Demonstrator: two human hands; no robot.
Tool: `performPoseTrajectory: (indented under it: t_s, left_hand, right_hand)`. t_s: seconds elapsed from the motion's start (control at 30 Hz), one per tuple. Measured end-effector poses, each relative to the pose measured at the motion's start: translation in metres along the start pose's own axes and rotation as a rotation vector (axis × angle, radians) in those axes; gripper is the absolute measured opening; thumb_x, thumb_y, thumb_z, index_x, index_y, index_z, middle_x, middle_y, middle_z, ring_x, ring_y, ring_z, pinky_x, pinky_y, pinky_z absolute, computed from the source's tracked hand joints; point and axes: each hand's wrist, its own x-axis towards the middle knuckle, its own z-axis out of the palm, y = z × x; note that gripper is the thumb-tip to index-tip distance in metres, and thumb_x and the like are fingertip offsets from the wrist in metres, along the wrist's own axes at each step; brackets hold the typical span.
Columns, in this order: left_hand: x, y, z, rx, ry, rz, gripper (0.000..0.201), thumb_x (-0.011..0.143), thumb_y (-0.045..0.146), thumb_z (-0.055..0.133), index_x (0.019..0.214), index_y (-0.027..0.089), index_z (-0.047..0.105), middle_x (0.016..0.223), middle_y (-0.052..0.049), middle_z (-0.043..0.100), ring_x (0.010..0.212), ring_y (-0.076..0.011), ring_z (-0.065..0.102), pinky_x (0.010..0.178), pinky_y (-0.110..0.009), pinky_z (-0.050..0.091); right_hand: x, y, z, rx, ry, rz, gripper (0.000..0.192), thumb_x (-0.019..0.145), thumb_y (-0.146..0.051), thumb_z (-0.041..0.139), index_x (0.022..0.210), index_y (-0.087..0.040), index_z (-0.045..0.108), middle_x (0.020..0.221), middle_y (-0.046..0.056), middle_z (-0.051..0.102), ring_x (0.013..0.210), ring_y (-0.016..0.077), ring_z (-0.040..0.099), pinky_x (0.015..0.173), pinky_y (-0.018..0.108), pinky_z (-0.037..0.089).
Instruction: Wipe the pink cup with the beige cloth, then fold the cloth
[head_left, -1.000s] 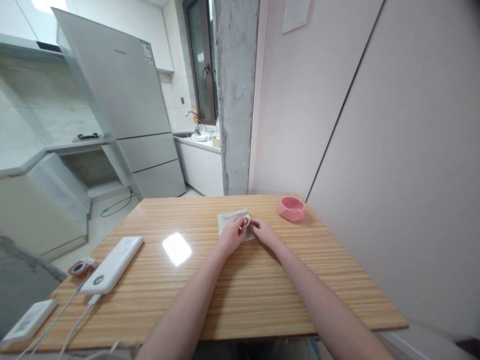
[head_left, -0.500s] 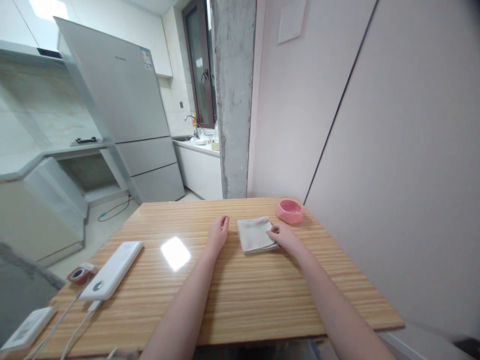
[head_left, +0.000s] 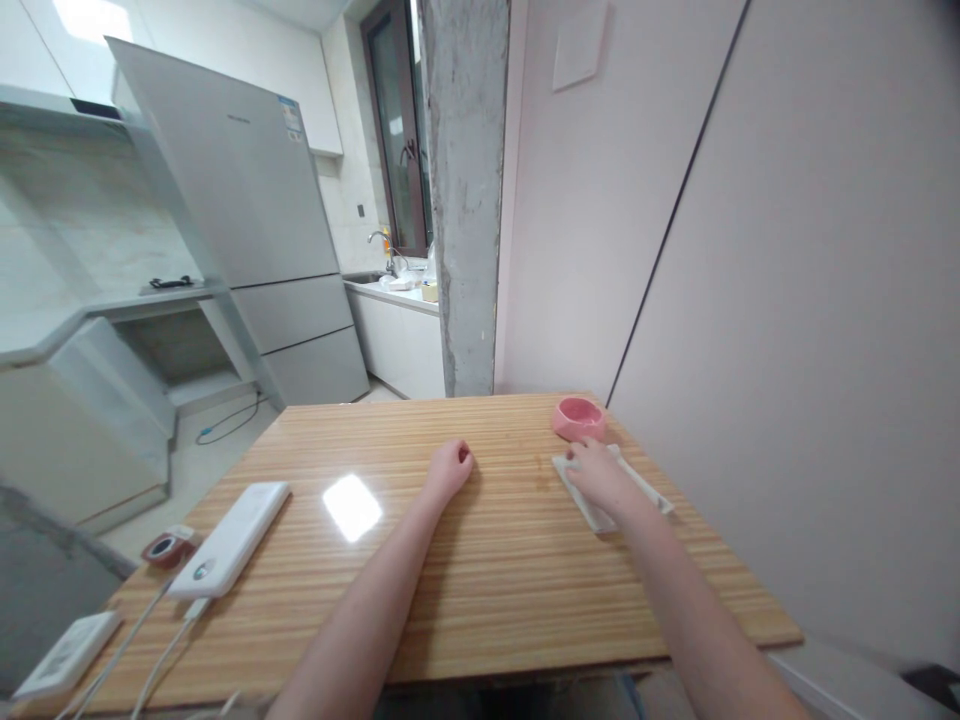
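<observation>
Half a second on, the folded cloth [head_left: 611, 490] is no longer at the middle of the bench [head_left: 487, 590] but at centre right of the frame, just below the pink bowl [head_left: 578, 417], with the right hand [head_left: 596, 476] lying flat on top, pressing rather than gripping. So the folding looks finished and the cloth is being slid aside. The left hand [head_left: 448, 468] rests loosely curled and holding nothing at centre frame; the right palm hides most of the cloth, so its folds cannot be read.
</observation>
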Motion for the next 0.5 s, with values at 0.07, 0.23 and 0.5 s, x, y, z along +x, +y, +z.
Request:
performPoseTrajectory:
  t_s: [0.07,0.23,0.5]
  left_hand:
    - [0.004,0.004,0.0,0.072,-0.062,-0.019,0.014,0.079,0.022,0.05,0.081,0.018,0.063,0.085,-0.006,0.068,0.083,-0.0183,0.061,0.075,-0.029,0.044]
    - [0.009,0.016,-0.002,0.143,-0.15,-0.075,0.024,0.083,0.03,0.049,0.097,0.021,0.066,0.094,-0.008,0.071,0.088,-0.0215,0.064,0.076,-0.03,0.046]
    - [-0.005,0.012,-0.003,0.082,-0.079,0.067,0.029,0.084,0.02,0.047,0.106,0.023,0.067,0.105,-0.007,0.071,0.098,-0.0218,0.063,0.083,-0.03,0.045]
  right_hand:
    - [0.01,-0.043,0.024,0.079,-0.101,-0.126,0.026,0.071,-0.016,0.06,0.096,-0.017,0.065,0.11,0.013,0.063,0.108,0.0258,0.056,0.096,0.037,0.039]
    - [0.033,-0.109,0.087,0.491,-0.205,-0.219,0.034,0.085,-0.026,0.051,0.118,-0.019,0.056,0.12,0.012,0.062,0.112,0.021,0.056,0.098,0.037,0.042]
    - [0.031,-0.1,0.119,0.584,-0.107,-0.313,0.033,0.084,-0.026,0.052,0.116,-0.02,0.057,0.115,0.009,0.064,0.108,0.0207,0.058,0.098,0.039,0.042]
